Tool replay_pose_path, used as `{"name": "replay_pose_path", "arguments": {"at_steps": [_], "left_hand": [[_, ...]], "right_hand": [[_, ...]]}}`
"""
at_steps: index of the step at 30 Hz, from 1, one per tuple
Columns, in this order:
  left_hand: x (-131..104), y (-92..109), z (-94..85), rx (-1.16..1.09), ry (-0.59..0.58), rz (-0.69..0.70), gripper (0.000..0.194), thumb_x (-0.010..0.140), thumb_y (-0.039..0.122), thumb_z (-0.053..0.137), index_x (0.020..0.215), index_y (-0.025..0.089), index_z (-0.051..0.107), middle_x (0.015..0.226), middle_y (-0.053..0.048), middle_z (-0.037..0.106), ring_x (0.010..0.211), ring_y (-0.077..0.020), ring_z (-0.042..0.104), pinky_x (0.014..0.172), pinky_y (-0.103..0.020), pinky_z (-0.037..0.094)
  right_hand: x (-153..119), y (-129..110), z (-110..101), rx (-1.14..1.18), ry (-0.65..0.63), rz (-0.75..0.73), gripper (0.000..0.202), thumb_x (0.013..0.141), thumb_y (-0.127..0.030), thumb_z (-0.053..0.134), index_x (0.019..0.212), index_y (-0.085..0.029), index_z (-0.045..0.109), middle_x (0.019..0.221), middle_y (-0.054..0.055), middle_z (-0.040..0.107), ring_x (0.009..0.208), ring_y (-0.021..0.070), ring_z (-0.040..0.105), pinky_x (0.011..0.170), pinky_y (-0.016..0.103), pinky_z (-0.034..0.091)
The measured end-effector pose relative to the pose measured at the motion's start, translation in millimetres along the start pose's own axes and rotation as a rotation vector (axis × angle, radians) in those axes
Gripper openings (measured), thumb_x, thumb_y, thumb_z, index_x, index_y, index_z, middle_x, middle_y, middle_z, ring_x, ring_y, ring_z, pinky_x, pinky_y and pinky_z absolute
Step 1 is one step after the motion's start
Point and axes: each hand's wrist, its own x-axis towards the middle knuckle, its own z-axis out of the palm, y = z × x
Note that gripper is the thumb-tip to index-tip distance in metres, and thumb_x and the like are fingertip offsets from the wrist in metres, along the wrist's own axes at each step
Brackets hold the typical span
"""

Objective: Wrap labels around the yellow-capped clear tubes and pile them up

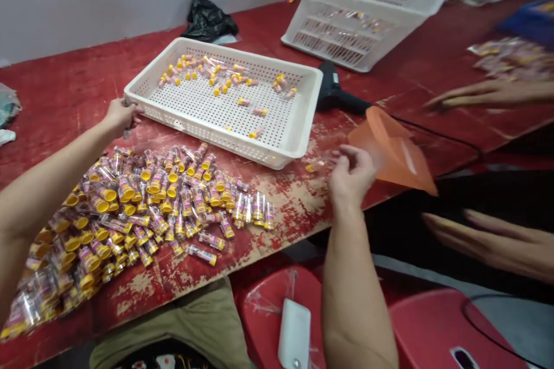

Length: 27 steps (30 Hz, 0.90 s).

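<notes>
At the near left corner of a white perforated tray (208, 130), my left hand (121, 116) has its fingers closed around something small and greyish that I cannot make out. My right hand (352, 176), slightly blurred, is beyond the tray's near right corner with its fingers bent in a pinch. A small clear tube with a yellow cap (315, 166), also blurred, reaches to its fingertips. Behind that hand is an orange plastic sheet (389, 147), folded over. Many yellow-capped tubes (173, 196) lie heaped below the tray, and several pink-and-yellow ones (216, 78) are scattered inside it.
White crates (359, 23) stand at the back, near a black heat-gun-like tool (335, 92) with a cord. A co-worker's hands (489, 95) reach in from the right. A black plastic bag (210, 18) lies by the wall. A white device (294, 334) rests on a red stool (264, 300).
</notes>
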Motion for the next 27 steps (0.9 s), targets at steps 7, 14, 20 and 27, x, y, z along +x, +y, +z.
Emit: {"name": "replay_pose_path", "arguments": {"at_steps": [7, 14, 20, 27], "left_hand": [[-109, 9, -35.9, 0.028, -0.007, -0.099, 0.019, 0.100, 0.015, 0.054, 0.101, 0.016, 0.073, 0.100, -0.010, 0.082, 0.053, -0.0082, 0.053, 0.048, -0.020, 0.045], [-184, 12, -65.7, -0.098, -0.010, -0.200, 0.011, 0.075, 0.027, 0.081, 0.086, 0.027, 0.080, 0.097, -0.004, 0.083, 0.052, -0.0073, 0.047, 0.043, -0.016, 0.044], [-231, 20, -76.2, -0.086, 0.009, -0.256, 0.020, 0.065, 0.033, 0.087, 0.083, 0.038, 0.082, 0.055, 0.002, 0.062, 0.048, -0.0093, 0.042, 0.041, -0.018, 0.036], [-266, 18, -68.8, -0.084, 0.015, -0.243, 0.014, 0.069, 0.035, 0.083, 0.083, 0.039, 0.082, 0.050, 0.002, 0.051, 0.047, -0.0106, 0.036, 0.040, -0.021, 0.033]], "right_hand": [[-21, 28, 3, 0.047, 0.002, 0.152, 0.078, 0.061, -0.029, 0.073, 0.134, -0.014, 0.050, 0.122, 0.016, 0.064, 0.095, 0.0227, 0.065, 0.081, 0.041, 0.060], [-14, 21, 27, 0.143, -0.030, 0.154, 0.048, 0.064, -0.035, 0.073, 0.106, -0.017, 0.059, 0.094, 0.005, 0.067, 0.079, 0.0174, 0.061, 0.088, 0.040, 0.057], [-29, 3, 3, 0.267, -0.081, 0.137, 0.037, 0.068, -0.047, 0.075, 0.086, -0.019, 0.059, 0.085, 0.003, 0.065, 0.076, 0.0172, 0.059, 0.089, 0.043, 0.056], [-67, -46, -22, 0.566, -0.283, 0.185, 0.059, 0.066, -0.075, 0.075, 0.091, -0.023, 0.062, 0.089, 0.004, 0.069, 0.080, 0.0195, 0.067, 0.084, 0.043, 0.060]]}}
